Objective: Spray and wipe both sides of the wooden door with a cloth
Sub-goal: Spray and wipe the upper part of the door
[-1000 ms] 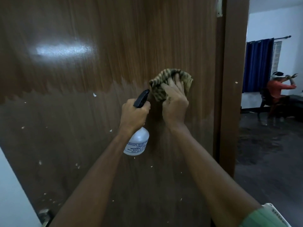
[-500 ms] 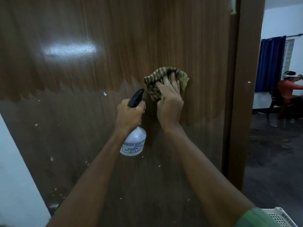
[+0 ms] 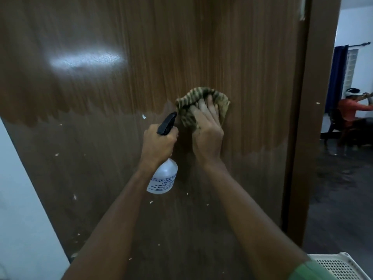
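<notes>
Across nearly the whole view stands the wooden door (image 3: 252,57), brown, vertically grained, glossy above and duller below, flecked with pale specks. Against its middle the right hand (image 3: 206,134) presses a striped cloth (image 3: 201,102), fingers flat. Beside it, the left hand (image 3: 158,146) grips a spray bottle (image 3: 164,178), label partly reading "KISSAN AGRI", "MUMBAI".

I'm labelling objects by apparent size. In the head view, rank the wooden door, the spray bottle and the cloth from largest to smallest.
1. wooden door, by far the largest.
2. spray bottle and cloth: alike in look, both partly hidden by hands, so I won't rank them.
</notes>
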{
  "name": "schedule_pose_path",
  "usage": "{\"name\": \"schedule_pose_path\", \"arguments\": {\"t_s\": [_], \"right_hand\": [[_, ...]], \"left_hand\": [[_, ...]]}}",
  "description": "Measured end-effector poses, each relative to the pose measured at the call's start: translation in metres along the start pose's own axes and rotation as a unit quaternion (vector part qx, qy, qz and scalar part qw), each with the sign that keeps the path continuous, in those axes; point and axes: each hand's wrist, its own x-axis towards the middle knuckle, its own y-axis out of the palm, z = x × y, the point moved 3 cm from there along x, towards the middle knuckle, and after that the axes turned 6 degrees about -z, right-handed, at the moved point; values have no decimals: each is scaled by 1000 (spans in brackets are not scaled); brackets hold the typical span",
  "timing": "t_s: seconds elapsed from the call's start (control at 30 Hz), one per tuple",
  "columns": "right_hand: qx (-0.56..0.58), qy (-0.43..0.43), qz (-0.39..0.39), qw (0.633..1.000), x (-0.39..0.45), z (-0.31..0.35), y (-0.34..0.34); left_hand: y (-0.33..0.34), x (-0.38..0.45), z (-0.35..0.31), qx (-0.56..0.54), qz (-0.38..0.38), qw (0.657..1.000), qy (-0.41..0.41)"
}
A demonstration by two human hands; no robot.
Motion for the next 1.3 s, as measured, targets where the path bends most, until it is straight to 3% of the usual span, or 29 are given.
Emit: {"name": "schedule_pose_path", "arguments": {"t_s": [0.17,0.43,0.63,0.87,1.0,1.1,1.17,1.3], "right_hand": [[-8,2,42,999,-105,-6,-14],[7,14,-11,1000,6,34,28],[-6,8,36,999,-111,31,16],[19,24,-6,1000,-6,67,52],[3,8,22,1000,-81,62,44],[14,50,36,998,-126,64,37],[25,62,15,998,-95,76,49],[27,7,-16,999,-13,100,77]], "left_hand": [[-17,1,11,0,-3,1000,0],[-38,7,30,-14,1,1000,-9],[-53,7,37,-13,-7,1000,5],[-78,11,43,-20,-6,1000,12],[-92,8,49,-25,-20,999,-1],[-101,1,58,-28,-11,999,-14],[-105,1,64,-22,-4,1000,-17],[-113,8,70,-15,-8,1000,-1]]}}
